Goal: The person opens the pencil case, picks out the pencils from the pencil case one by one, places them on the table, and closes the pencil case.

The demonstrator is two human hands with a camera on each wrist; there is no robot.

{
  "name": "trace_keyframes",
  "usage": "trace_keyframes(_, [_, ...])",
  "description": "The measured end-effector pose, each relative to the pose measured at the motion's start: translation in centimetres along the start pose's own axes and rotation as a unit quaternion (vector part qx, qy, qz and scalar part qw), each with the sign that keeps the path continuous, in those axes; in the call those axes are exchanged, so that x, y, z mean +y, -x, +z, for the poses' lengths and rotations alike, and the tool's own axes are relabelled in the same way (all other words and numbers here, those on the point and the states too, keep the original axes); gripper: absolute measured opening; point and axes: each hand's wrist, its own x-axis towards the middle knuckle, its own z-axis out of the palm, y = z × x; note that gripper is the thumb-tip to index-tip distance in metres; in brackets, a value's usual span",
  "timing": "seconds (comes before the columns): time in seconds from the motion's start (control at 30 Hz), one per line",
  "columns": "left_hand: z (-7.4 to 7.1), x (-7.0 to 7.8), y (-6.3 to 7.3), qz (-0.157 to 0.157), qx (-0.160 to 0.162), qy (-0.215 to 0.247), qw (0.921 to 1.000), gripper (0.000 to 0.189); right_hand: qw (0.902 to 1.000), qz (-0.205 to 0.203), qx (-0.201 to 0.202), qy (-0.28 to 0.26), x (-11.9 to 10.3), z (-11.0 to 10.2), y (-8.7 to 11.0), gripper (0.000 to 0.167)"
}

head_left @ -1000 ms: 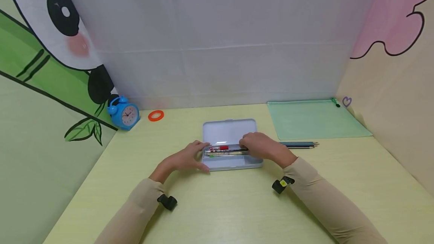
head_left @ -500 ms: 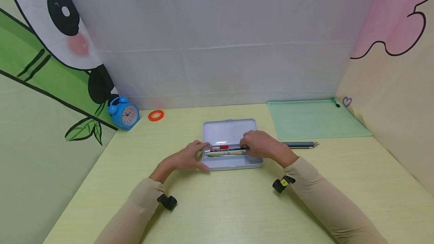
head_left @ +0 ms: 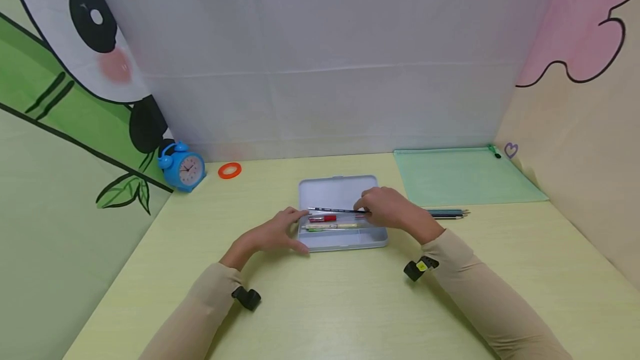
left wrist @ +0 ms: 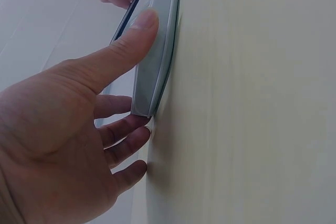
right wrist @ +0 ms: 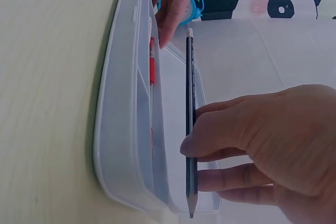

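A white plastic pencil case (head_left: 350,241) lies open on the table, its lid (head_left: 337,192) tipped back. At its left end my left hand (head_left: 272,233) holds it, thumb along the front wall and fingers at the end and behind. Between thumb and fingers my right hand (head_left: 389,210) pinches a dark striped pencil (right wrist: 189,82) with a white tip at one end. That pencil is held level above the case, its sharpened point toward the right. Inside the case lie a red-banded pen (head_left: 323,218) and a pale green pen (head_left: 331,227).
Several dark pencils (head_left: 452,214) lie right of the case, partly behind my right wrist. A green zip pouch (head_left: 472,176) lies flat at the back right. A blue alarm clock (head_left: 185,170) and an orange ring (head_left: 221,171) are at the back left.
My right hand has lifted the dark pencil up out of the case, moving slightly up and right. The left hand has stayed at the case's left end.
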Motion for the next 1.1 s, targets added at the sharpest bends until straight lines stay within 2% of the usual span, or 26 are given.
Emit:
trace_keyframes(0.17, [0.0,0.0,0.0,0.002,0.001,0.003,1.0000,0.100,1.0000,0.008,-0.002,-0.001,0.3,-0.2,0.1,0.022])
trace_keyframes(0.53, [0.0,-0.1,0.0,0.003,0.001,-0.001,1.0000,0.100,0.9972,0.065,-0.015,-0.033,1.5,-1.3,0.6,0.031])
trace_keyframes(0.83, [-0.1,-0.1,0.0,0.000,0.000,-0.003,1.0000,0.100,0.9951,0.074,-0.025,-0.062,2.1,-2.0,1.1,0.031])
trace_keyframes(1.1, [-0.1,0.0,-0.1,-0.001,0.000,-0.003,1.0000,0.100,0.9935,0.088,-0.033,-0.065,2.9,-2.3,1.5,0.031])
